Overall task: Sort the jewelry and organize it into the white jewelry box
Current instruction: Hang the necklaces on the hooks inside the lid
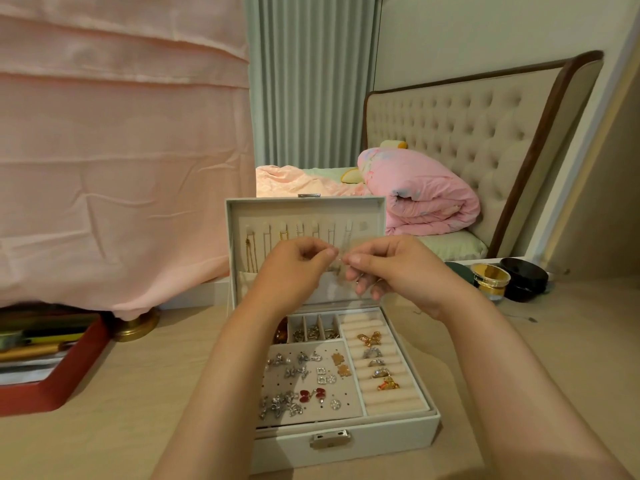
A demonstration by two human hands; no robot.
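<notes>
From the head camera, the only view I have, both hands are raised side by side in front of the standing lid (304, 209) of the white jewelry box (346, 441). My left hand (298, 268) has thumb and forefinger pressed together on one edge of a small see-through piece (343, 268). My right hand (391, 271) pinches the other edge the same way, its remaining fingers loosely curled beneath. The piece is held between the two hands, and it is too blurred for me to say what it is. Behind the fingertips, thin necklaces (251, 251) hang from the hooks inside the lid, partly hidden by the left hand. Below the wrists the box base lies open on the pale surface. The earring panel (311, 379), studded with silver, gold and red pieces, shows between my forearms. The ring rolls (384, 368) sit under the right wrist, and the small compartments (313, 330) lie just under the hands. Right of the right hand stand a gold-lidded jar (490, 275) and a black round container (524, 277). Far to the left of the left arm lies a red tray (52, 386), under a hanging pink cloth (121, 150). Beyond the lid, a rolled pink duvet (426, 192) rests against a tufted headboard (467, 133).
</notes>
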